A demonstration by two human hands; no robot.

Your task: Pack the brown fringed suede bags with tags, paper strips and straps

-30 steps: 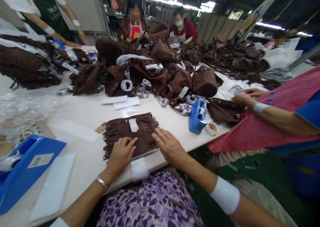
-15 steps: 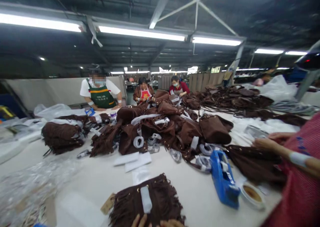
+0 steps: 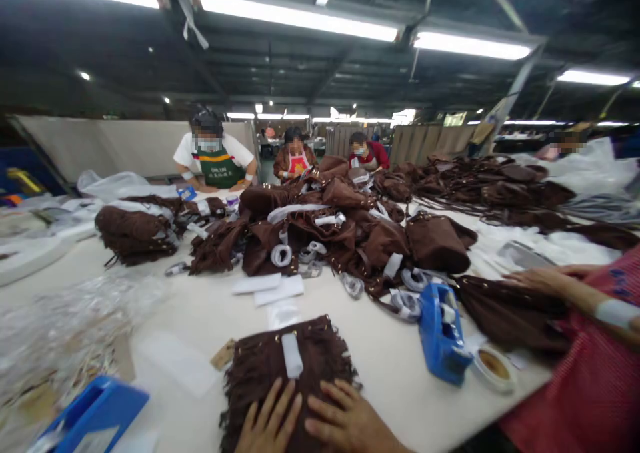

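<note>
At the near edge of the white table (image 3: 385, 380), a fringed brown bag (image 3: 250, 356) lay flat beneath the person's two hands. The left hand (image 3: 271, 418) rested palm down on its lower part, fingers spread and straight, the fingertips just below a white strip (image 3: 292, 356) that ran down from the eyeleted top edge. The right hand (image 3: 350, 416) lay on the same bag just beside it, also open, its fingers spread and angled toward the left one, with a narrow band of brown material between the two. Neither hand was closed on anything. A tan tag (image 3: 223, 355) stuck out at the bag's upper left corner. Beyond the top edge lay a clear sheet (image 3: 283, 314) and two white pieces (image 3: 279, 291). To the right stood a blue tape dispenser (image 3: 443, 336), with a roll of tape (image 3: 494, 368) near its foot; a second blue dispenser (image 3: 97, 413) showed at the lower left, close to crumpled clear plastic (image 3: 75, 313). Farther back, a heap of brown bags (image 3: 350, 233) spread over the table. Three people sat or stood behind it, and at the right a co-worker's hands (image 3: 543, 281) were at another brown bag (image 3: 510, 310).
</note>
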